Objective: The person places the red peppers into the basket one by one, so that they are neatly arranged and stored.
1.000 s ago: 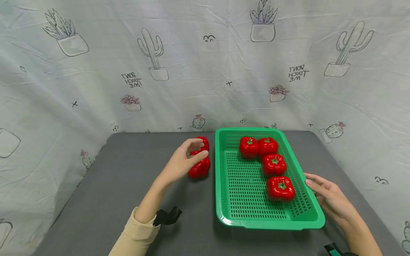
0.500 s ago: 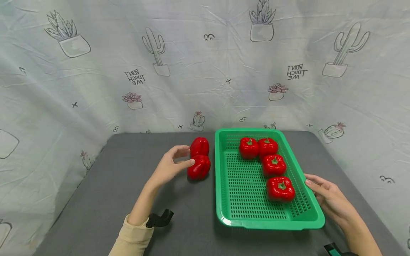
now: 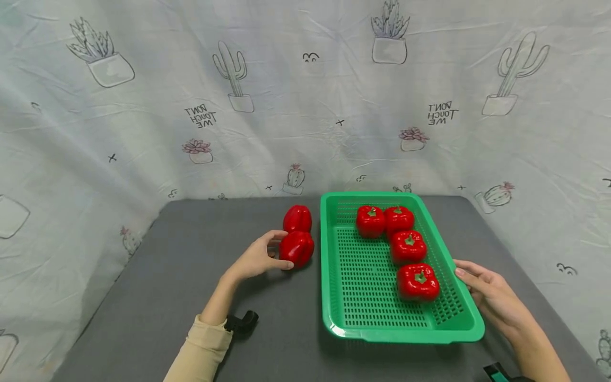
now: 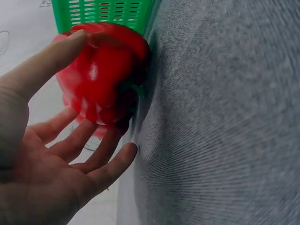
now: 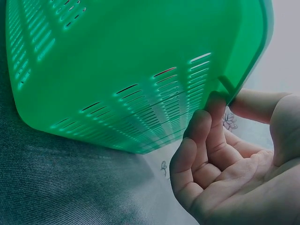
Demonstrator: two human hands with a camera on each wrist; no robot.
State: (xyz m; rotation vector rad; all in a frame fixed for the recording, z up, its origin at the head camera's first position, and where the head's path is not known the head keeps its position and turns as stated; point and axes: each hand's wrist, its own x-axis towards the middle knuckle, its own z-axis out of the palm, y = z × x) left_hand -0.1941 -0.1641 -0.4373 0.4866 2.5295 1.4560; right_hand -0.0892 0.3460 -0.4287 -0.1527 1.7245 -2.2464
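Note:
My left hand is at the nearer of two red bell peppers lying left of the green basket. Its thumb is at the pepper's near side and the fingers at its far left side, spread and loosely bent. In the left wrist view that pepper shows its green stem toward the table, with the thumb across it and the fingertips right at its surface. The farther bell pepper lies just behind. My right hand pinches the right rim of the basket, thumb on the rim and fingers curled beneath.
Inside the perforated green basket several red bell peppers stand stem up along the back and right side. A grey cloth covers the table. A white curtain printed with cacti hangs behind. Black straps sit at the wrists.
My left hand first drew back leftward from above the two loose peppers, then came down and forward around the nearer one. The right hand and the basket have stayed in place.

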